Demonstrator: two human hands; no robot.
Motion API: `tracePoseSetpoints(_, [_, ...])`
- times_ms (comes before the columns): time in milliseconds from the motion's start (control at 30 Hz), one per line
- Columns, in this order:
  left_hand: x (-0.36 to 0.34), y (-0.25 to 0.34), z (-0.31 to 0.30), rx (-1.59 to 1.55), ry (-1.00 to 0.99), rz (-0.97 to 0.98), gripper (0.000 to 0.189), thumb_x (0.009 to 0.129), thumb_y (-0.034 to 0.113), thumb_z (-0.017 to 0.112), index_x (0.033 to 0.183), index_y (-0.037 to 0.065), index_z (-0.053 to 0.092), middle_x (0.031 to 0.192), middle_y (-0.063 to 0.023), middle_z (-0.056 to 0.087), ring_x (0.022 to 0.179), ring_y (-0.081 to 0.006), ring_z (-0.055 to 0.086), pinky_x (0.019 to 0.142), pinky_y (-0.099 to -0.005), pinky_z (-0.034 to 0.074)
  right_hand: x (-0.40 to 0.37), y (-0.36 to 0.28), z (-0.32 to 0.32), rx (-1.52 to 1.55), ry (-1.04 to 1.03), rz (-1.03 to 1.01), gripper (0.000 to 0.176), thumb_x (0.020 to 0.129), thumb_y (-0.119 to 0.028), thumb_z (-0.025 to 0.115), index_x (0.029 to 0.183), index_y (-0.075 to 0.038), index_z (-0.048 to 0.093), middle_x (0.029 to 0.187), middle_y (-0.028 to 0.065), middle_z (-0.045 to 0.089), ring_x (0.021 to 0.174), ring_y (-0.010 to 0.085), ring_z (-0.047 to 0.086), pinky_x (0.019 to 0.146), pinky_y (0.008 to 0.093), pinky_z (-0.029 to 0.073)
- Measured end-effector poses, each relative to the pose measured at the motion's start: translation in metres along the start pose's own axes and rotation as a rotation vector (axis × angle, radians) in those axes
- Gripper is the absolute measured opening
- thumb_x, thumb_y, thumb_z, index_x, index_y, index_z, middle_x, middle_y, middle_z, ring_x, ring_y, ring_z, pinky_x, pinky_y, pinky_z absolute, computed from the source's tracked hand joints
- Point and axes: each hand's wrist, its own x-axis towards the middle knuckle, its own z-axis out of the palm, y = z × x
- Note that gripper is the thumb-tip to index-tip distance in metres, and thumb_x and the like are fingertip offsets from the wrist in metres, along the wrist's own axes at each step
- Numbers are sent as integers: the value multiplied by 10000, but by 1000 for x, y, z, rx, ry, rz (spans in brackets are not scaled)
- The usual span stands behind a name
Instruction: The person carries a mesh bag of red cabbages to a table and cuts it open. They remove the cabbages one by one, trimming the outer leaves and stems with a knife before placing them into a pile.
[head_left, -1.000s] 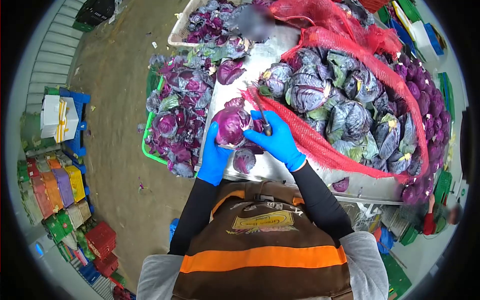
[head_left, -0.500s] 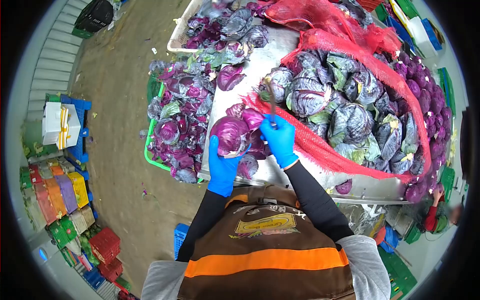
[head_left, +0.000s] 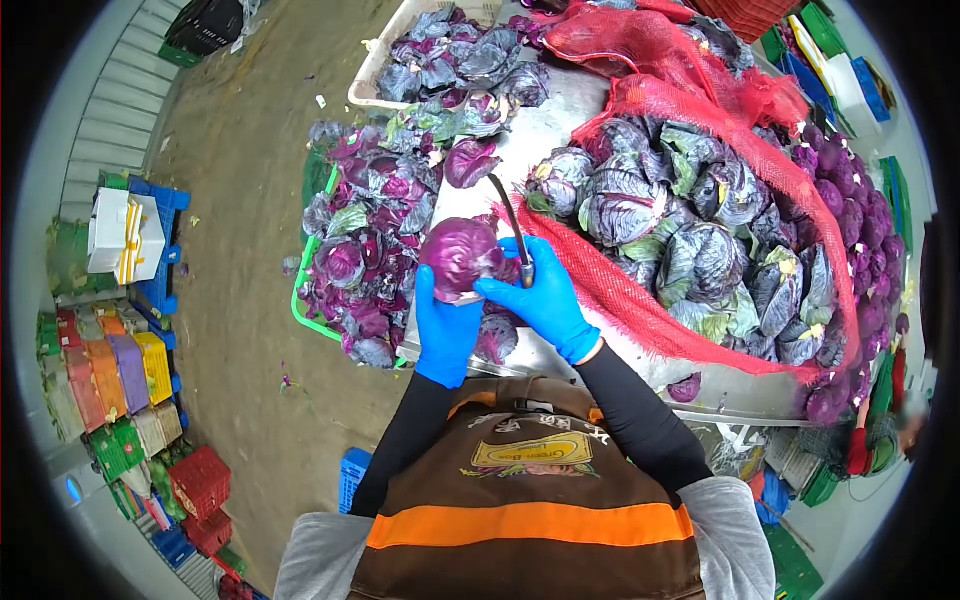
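Observation:
A peeled red cabbage (head_left: 458, 258) with a glossy purple surface rests in my left hand (head_left: 447, 325), whose fingers cup it from the left and below. My right hand (head_left: 550, 300) is wrapped around the handle of a curved knife (head_left: 510, 220); the dark blade points up and away from me. The fingertips of that hand touch the cabbage's right side. Both hands wear blue gloves. Under them, loose purple leaves (head_left: 496, 338) lie on the metal table (head_left: 580, 90). Right of the knife, a red mesh sack (head_left: 600, 285) lies open around several untrimmed cabbages (head_left: 620, 200).
Left of the table stands a green-rimmed crate (head_left: 305, 285) heaped with leaves. A white crate (head_left: 362, 85) of leaves sits at the far end. Peeled cabbages (head_left: 850, 205) are piled along the right. Another person's red sleeve (head_left: 858, 450) shows at the far right.
A leaf that was pulled away from the cabbage's right side is no longer on it. My right hand has moved closer to the cabbage, and the knife blade has tilted to the left.

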Motion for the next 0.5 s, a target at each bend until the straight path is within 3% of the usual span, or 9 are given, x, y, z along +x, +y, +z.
tracePoseSetpoints(33, [-1,-2,-3,12,1,36,548,950,388,519,1354,31,421,1310,-135,527,1206,-261,517,1040,-420,410,0,6,4,-1,2,0,569,737,-215,831,1196,-20,556,1085,71,607,962,133,588,837,299,502])
tracePoseSetpoints(133, [-6,1,-10,127,26,22,536,953,363,521,1357,27,417,1329,-135,513,1219,-257,507,1061,-424,388,2,15,7,80,24,118,516,755,-209,814,1167,-15,572,1041,61,611,931,122,580,823,284,498])
tracePoseSetpoints(200, [-9,5,-12,155,43,30,540,951,347,527,1368,27,404,1337,-135,506,1226,-255,501,1070,-423,377,3,21,3,376,-62,262,468,772,-198,795,1146,-10,586,1003,53,617,913,110,577,797,263,493])
tracePoseSetpoints(267, [-10,8,-16,179,52,36,546,949,331,533,1380,28,390,1345,-136,499,1232,-252,495,1080,-423,366,3,24,2,309,-77,231,431,784,-190,779,1128,-5,597,985,46,619,888,103,581,775,250,496])
tracePoseSetpoints(367, [-8,9,-23,320,16,118,559,931,266,558,1396,21,365,1351,-135,486,1245,-246,482,1085,-417,359,5,21,0,398,-128,377,422,791,-181,762,1130,-3,587,953,43,618,837,96,588,726,246,510])
tracePoseSetpoints(433, [-9,11,-18,398,-7,187,643,858,115,655,1414,50,339,1365,-118,447,1259,-230,450,1065,-376,376,6,25,3,368,-121,409,403,796,-169,740,1124,-5,574,916,42,610,775,94,590,662,248,516])
tracePoseSetpoints(500, [-10,10,-13,408,-10,186,665,838,98,671,1414,55,341,1366,-117,444,1261,-230,445,1065,-378,374,3,27,5,424,-86,403,352,801,-158,722,1093,-24,578,880,24,594,732,84,566,629,242,499])
